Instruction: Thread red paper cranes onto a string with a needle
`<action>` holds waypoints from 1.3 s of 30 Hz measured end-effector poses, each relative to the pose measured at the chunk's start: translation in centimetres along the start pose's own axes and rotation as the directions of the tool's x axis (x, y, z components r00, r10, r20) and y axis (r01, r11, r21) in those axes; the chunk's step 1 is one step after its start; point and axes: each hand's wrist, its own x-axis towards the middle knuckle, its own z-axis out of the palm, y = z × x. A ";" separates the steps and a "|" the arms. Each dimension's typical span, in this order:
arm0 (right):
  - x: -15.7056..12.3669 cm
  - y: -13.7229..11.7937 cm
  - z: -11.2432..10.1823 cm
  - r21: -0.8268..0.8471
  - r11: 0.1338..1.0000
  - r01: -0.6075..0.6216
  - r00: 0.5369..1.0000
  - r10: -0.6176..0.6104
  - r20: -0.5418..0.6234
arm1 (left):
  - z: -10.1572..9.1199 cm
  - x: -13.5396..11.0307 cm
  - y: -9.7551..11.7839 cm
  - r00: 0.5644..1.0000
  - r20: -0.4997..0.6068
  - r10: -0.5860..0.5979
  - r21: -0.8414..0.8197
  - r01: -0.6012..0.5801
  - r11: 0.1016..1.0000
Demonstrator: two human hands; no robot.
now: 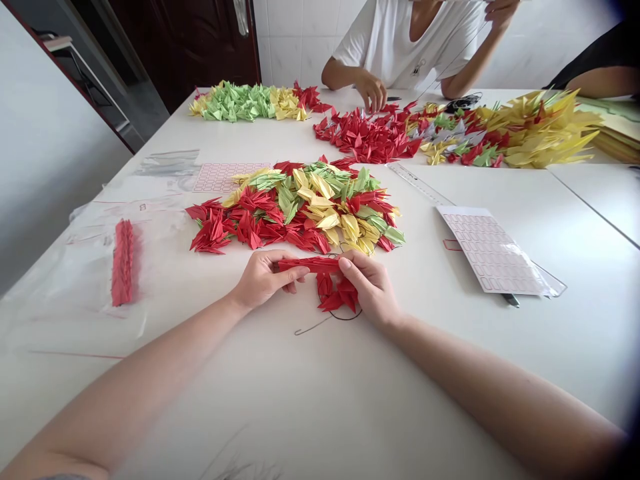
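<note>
My left hand [263,279] and my right hand [369,287] both pinch the ends of a red stack of folded paper pieces [309,265] held level just above the white table [310,400]. A few loose red folded pieces [336,295] lie under my right hand. A thin bent wire [313,327] curls on the table just below them. Right behind my hands lies a heap of red, yellow and green folded paper pieces [300,210].
A clear bag with a red stacked strip [123,262] lies at left. A sticker sheet [493,250] and a ruler [419,184] lie at right. More paper heaps [530,130] sit at the back, where a person in white [400,40] works with one hand [371,90] in them.
</note>
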 end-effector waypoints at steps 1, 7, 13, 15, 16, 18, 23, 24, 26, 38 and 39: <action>0.0 0.0 0.0 0.008 1.000 0.005 1.000 -0.005 0.005 | 0.0 0.0 0.0 1.000 -0.009 0.020 -0.001 -0.020 1.000; 0.3 0.2 0.1 -0.081 0.986 0.147 0.988 -0.150 -0.037 | 0.3 0.1 -0.3 0.994 -0.023 0.104 -0.013 -0.104 0.994; 0.2 0.4 0.1 -0.204 0.927 0.314 0.948 -0.317 0.019 | 0.3 -0.2 -1.0 0.967 0.022 0.253 0.156 -0.253 0.955; 0.1 0.4 0.0 -0.236 0.898 0.371 0.928 -0.370 0.051 | 0.3 -0.3 -1.0 0.942 0.061 0.330 0.236 -0.335 0.912; 0.1 0.4 0.0 -0.247 0.887 0.390 0.920 -0.387 0.064 | 0.3 -0.4 -1.0 0.930 0.072 0.360 0.259 -0.366 0.894; 0.1 0.3 0.0 -0.261 0.876 0.405 0.914 -0.397 0.086 | 0.3 -0.5 -1.0 0.917 0.077 0.392 0.283 -0.397 0.873; 0.1 -0.1 0.0 -0.287 0.891 0.353 0.935 -0.331 0.124 | 0.5 -0.6 -0.8 0.928 0.067 0.366 0.312 -0.368 0.876; 0.0 -0.2 0.1 -0.289 0.896 0.338 0.941 -0.315 0.124 | 0.5 -0.6 -0.7 0.936 0.067 0.345 0.308 -0.349 0.885; -0.1 -0.4 0.2 -0.284 0.911 0.300 0.953 -0.276 0.121 | 0.6 -0.6 -0.5 0.952 0.060 0.299 0.296 -0.303 0.906; -0.2 -0.2 -0.3 -0.077 0.989 0.128 0.981 -0.114 0.158 | -0.3 -0.4 -0.1 0.991 -0.123 0.047 -0.027 -0.051 0.998; -0.2 -0.3 -0.3 -0.082 0.992 0.101 0.977 -0.083 0.194 | -0.4 -0.3 -0.2 0.990 -0.139 0.034 -0.068 -0.044 0.997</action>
